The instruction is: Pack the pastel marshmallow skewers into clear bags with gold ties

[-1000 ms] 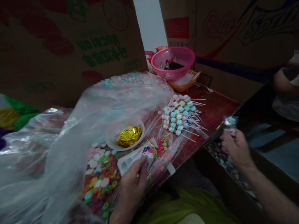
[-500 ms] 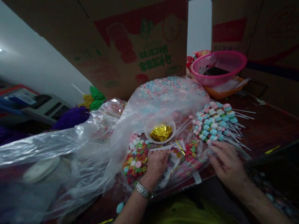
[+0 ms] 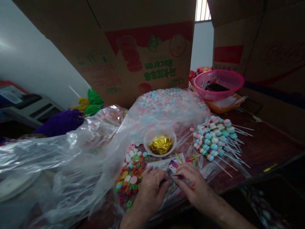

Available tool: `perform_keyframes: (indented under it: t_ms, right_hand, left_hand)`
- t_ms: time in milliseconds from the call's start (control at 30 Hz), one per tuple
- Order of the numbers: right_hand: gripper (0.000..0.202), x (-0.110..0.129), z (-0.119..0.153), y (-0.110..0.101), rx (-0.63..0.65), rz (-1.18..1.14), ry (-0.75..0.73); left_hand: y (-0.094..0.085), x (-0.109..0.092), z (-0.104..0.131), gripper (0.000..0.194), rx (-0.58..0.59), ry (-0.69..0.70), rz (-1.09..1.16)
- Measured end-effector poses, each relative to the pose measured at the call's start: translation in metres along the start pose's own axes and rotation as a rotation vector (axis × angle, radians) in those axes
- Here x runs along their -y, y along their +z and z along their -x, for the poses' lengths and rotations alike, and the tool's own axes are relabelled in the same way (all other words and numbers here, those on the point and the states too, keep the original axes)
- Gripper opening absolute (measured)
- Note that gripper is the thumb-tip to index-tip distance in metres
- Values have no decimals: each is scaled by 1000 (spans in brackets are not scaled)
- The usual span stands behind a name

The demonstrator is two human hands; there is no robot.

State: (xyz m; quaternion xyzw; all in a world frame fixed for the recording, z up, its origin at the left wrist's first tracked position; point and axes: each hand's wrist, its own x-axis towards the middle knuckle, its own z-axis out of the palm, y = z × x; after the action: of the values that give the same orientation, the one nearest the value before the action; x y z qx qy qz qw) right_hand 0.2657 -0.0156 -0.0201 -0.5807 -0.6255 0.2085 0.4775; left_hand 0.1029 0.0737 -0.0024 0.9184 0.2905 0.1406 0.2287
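A large cardboard box [image 3: 154,68] stood at the far side, and in front of it the tabletop [image 3: 269,136] reached to the right, its near edge partly lost in shadow. On it a big clear plastic bag [image 3: 164,116] was lying, too cloudy to show what its near folds covered. Farther right rested a heap of marshmallow sticks [image 3: 214,136]. At the near side, the left hand [image 3: 152,186] and the right hand [image 3: 194,184] were close together over some white packets [image 3: 157,163], which lay just nearer than a round bowl [image 3: 145,146] with gold strips [image 3: 160,146]. The step in hand seemed to be fine fingertip work above these packets; the next move, I judged, called for the left hand to steady them and the right to guide lightly. The right grip appeared closed on a small red piece [image 3: 178,176], whose other end was hidden. The left grip bent downward, its fingertips hard to see, so I could not tell whether it was holding anything.
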Motion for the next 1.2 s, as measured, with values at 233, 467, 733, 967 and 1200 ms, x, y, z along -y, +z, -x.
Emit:
perform_keyframes:
  t_ms: [233, 467, 733, 967, 1200]
  right_hand:
    - [19, -12, -8, 0, 7, -130, 57]
    - [38, -16, -1, 5, -74, 37, 2]
    - [37, -54, -9, -79, -264, 552, 157]
    - [28, -98, 5, -141, -110, 1190, 223]
    - [33, -53, 32, -139, -148, 716, -382]
  left_hand:
    - [-13, -13, -20, 14, 154, -10, -110]
    - [16, -16, -11, 14, -8, -211, 322]
    - [8, -7, -11, 28, -95, 31, 287]
    - [-6, 2, -6, 14, -242, 279, 158]
    - [-19, 3, -9, 16, -255, 342, 98]
